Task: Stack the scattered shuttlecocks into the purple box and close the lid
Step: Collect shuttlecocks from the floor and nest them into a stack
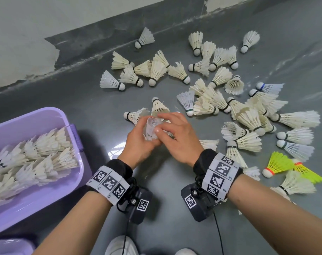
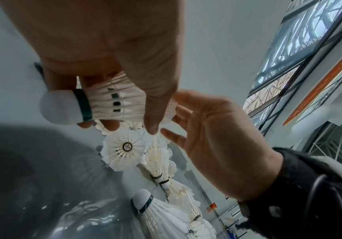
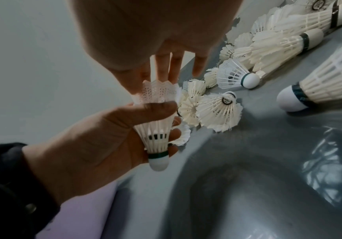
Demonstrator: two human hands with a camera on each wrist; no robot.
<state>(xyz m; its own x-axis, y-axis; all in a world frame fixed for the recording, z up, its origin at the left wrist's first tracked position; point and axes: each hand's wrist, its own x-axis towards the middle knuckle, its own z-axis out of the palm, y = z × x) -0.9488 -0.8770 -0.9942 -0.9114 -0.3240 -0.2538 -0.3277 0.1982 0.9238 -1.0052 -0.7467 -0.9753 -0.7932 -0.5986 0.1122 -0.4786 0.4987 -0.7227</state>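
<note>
- Left grip (image 1: 138, 139) closed around a white plastic shuttlecock (image 1: 151, 130), thumb across the skirt, fingers curled behind the ribs; cork end with green band (image 3: 158, 156) poking out near the heel of the palm, mesh rim turned toward the other hand.
- Right grip (image 1: 176, 134) loosely spread, fingers nearly straight, fingertips (image 3: 162, 76) touching the mesh rim of that same shuttlecock; nothing enclosed in it.
- Both grips raised above the grey floor (image 1: 171, 199), meeting at the held shuttlecock.
- Just beyond the grips: two feather shuttlecocks (image 1: 134, 115) lying on the floor, partly hidden by the fingers.
- To the right of the right grip and further out: a wide scatter of white shuttlecocks (image 1: 248, 115), many overlapping, some lying singly.
- Near the right forearm: two yellow shuttlecocks (image 1: 279, 163) with orange bands, side by side.
- To the left of the left grip: purple box (image 1: 51, 115), lid off, holding rows of nested feather shuttlecocks (image 1: 37, 159) laid lengthwise.
- Black wrist straps (image 1: 119, 167) with printed square markers on both arms.
</note>
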